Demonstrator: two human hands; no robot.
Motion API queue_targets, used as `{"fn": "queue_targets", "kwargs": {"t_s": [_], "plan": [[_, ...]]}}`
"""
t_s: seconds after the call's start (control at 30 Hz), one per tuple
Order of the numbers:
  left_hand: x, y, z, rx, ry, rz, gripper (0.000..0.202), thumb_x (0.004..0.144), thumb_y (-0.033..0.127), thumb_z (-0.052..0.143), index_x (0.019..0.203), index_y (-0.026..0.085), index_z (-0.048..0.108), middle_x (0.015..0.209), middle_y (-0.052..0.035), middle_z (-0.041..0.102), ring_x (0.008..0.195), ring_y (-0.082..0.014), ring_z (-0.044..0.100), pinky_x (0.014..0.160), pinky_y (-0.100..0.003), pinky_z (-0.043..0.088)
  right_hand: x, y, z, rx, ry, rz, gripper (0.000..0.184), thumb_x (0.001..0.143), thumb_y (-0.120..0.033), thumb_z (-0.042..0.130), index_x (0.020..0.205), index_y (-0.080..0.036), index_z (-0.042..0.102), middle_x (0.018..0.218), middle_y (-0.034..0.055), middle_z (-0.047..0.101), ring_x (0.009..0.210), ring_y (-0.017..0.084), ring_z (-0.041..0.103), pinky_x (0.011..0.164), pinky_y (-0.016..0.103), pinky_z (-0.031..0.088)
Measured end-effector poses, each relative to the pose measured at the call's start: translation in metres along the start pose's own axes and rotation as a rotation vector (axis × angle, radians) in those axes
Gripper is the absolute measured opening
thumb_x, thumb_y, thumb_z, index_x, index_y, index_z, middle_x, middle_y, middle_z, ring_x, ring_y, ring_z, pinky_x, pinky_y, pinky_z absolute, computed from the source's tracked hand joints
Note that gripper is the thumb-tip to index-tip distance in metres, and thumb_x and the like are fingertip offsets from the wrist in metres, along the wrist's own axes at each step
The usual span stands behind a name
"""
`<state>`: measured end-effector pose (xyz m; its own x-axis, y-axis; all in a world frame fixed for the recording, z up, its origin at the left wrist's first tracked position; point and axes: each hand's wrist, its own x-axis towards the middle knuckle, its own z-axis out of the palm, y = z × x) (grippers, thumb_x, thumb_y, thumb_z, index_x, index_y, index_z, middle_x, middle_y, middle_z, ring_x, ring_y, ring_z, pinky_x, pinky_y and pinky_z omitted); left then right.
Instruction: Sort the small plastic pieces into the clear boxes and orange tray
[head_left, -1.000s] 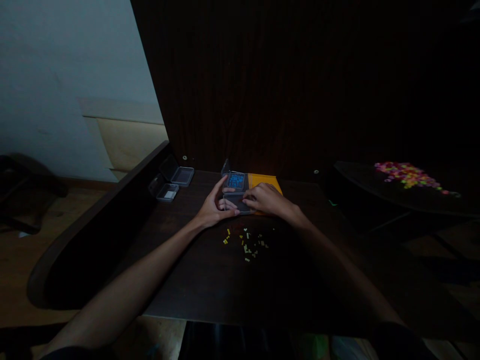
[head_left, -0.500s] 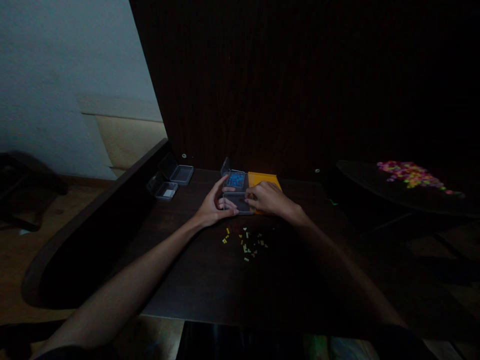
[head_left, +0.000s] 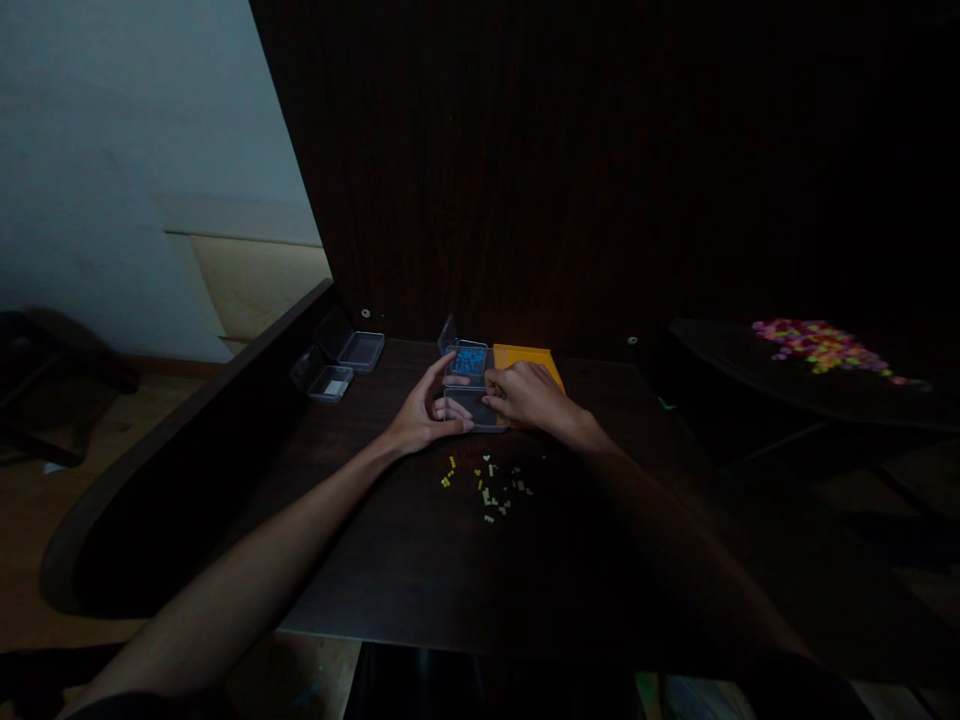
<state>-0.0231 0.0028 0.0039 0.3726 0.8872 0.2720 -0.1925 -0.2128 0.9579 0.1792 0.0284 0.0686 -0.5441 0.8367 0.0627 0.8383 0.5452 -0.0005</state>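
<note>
A tall, dark wooden panel (head_left: 525,150) is rising behind everything, and a dark tabletop (head_left: 390,580) is stretching from its foot toward the person. Off to the person's right, a dark stand (head_left: 712,365) is carrying a bright heap of pink, orange and yellow pieces (head_left: 821,345), well apart from both hands.

The left hand (head_left: 420,415) is curving around the left side of a clear plastic box (head_left: 487,418), its thumb lying along the near edge and its fingers spreading away from the thumb. The right hand (head_left: 532,395) is hanging over the box's right end with fingertips drawn together; I'm not making out whether they are pinching anything. The box is thus lying between the two hands.

An orange-yellow folder (head_left: 525,353) is showing behind the right hand. Just beyond the near box, a second clear box (head_left: 489,366) is standing with its lid (head_left: 448,330) raised. Two more open clear boxes (head_left: 361,350) are resting at the left, the nearer one holding a white slip (head_left: 337,388).

Smallest of all, blue pieces (head_left: 469,362) are filling the second box, while yellow pieces (head_left: 446,482) and pale pieces (head_left: 487,497) are lying scattered between the forearms.
</note>
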Motion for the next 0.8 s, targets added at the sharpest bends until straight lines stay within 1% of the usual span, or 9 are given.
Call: {"fn": "queue_targets", "kwargs": {"t_s": [0.1,0.23,0.43,0.5,0.57,0.67,0.73,0.8], "plan": [[0.000,0.000,0.000,-0.019,0.008,-0.011,0.107,0.060,0.025,0.087,0.147,0.033,0.024,0.130,-0.0136,0.047,0.078,-0.0137,0.067,0.074,-0.033,0.058,-0.001,0.003,-0.003,0.016,-0.003,-0.020,0.019,0.088,-0.034,0.059,0.094,-0.019,0.068,0.085,0.0066,0.067,0.077,0.018,0.058,0.061,0.027,0.028],[0.001,-0.001,-0.002,-0.032,-0.010,-0.009,0.107,0.061,0.024,0.086,0.147,0.034,0.024,0.131,-0.0136,0.047,0.077,-0.0131,0.067,0.075,-0.035,0.058,-0.003,0.007,-0.006,0.029,-0.020,-0.034,0.017,0.085,-0.035,0.064,0.090,-0.020,0.068,0.082,0.0051,0.066,0.075,0.018,0.057,0.060,0.026,0.027],[0.002,-0.003,-0.003,-0.024,-0.007,-0.014,0.106,0.061,0.024,0.086,0.147,0.033,0.025,0.132,-0.0138,0.047,0.077,-0.0124,0.067,0.076,-0.034,0.058,-0.003,0.002,-0.009,0.000,0.004,0.004,0.020,0.087,-0.036,0.060,0.089,-0.018,0.070,0.081,0.0063,0.065,0.075,0.018,0.057,0.060,0.027,0.028],[0.002,-0.003,-0.002,-0.012,0.013,-0.018,0.105,0.061,0.023,0.086,0.147,0.033,0.026,0.133,-0.0139,0.047,0.078,-0.0127,0.067,0.076,-0.033,0.058,-0.004,0.001,-0.014,0.043,0.021,-0.016,0.021,0.088,-0.036,0.059,0.088,-0.018,0.070,0.077,0.0053,0.066,0.070,0.017,0.056,0.059,0.027,0.027],[0.002,-0.002,-0.002,-0.002,0.038,-0.026,0.103,0.061,0.022,0.086,0.146,0.032,0.028,0.134,-0.0139,0.047,0.078,-0.0121,0.067,0.076,-0.032,0.058,-0.006,0.001,-0.020,0.130,0.017,-0.076,0.021,0.086,-0.035,0.061,0.086,-0.018,0.072,0.073,0.0032,0.065,0.066,0.015,0.054,0.058,0.026,0.028],[0.002,0.000,-0.002,-0.012,0.077,-0.032,0.102,0.060,0.021,0.086,0.145,0.031,0.030,0.135,-0.0145,0.046,0.077,-0.0105,0.066,0.076,-0.030,0.057,-0.010,-0.001,-0.029,0.254,-0.070,-0.226,0.016,0.083,-0.032,0.065,0.085,-0.019,0.074,0.071,0.0004,0.065,0.062,0.012,0.054,0.057,0.024,0.031],[0.003,0.000,-0.002,-0.021,0.095,-0.032,0.102,0.059,0.021,0.086,0.145,0.029,0.031,0.135,-0.0147,0.047,0.077,-0.0100,0.066,0.076,-0.028,0.057,-0.013,-0.004,-0.030,0.272,-0.181,-0.313,0.014,0.081,-0.029,0.067,0.087,-0.020,0.076,0.071,-0.0001,0.067,0.063,0.012,0.055,0.059,0.023,0.033],[0.003,-0.001,-0.002,-0.018,0.113,-0.031,0.101,0.059,0.021,0.086,0.144,0.028,0.033,0.133,-0.0144,0.048,0.078,-0.0099,0.066,0.076,-0.028,0.057,-0.014,-0.009,-0.028,0.250,-0.272,-0.353,0.014,0.079,-0.026,0.068,0.090,-0.023,0.076,0.075,0.0001,0.069,0.066,0.013,0.058,0.061,0.023,0.036]]}}
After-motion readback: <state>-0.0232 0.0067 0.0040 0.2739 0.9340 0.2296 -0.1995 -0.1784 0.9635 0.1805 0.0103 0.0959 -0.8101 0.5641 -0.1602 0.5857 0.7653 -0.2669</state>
